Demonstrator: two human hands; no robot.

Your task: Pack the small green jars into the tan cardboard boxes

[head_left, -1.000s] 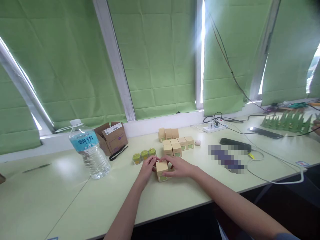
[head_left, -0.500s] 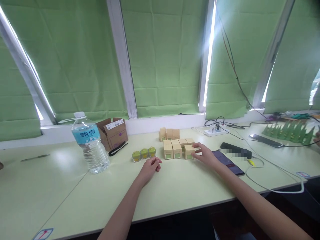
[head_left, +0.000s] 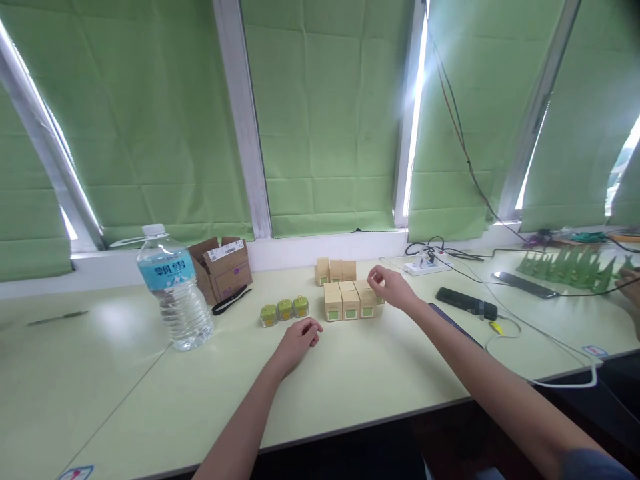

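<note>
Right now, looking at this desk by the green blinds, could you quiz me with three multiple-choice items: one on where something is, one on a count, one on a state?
1. Where does the water bottle stand?
A. Left of the small jars
B. Right of the phone
C. On the windowsill

2. How many small green-lidded jars stand in a row?
A. One
B. Three
C. Six

3. What is the left hand doing?
A. Lifting a jar
B. Holding the bottle
C. Resting loosely curled on the table, holding nothing

Answers:
1 A, the bottle stands at the left, beside the cardboard box.
2 B, three jars stand side by side, left of the tan boxes.
3 C, the hand lies on the table just in front of the jars, with nothing in its grip; the right hand is over the tan boxes.
</note>
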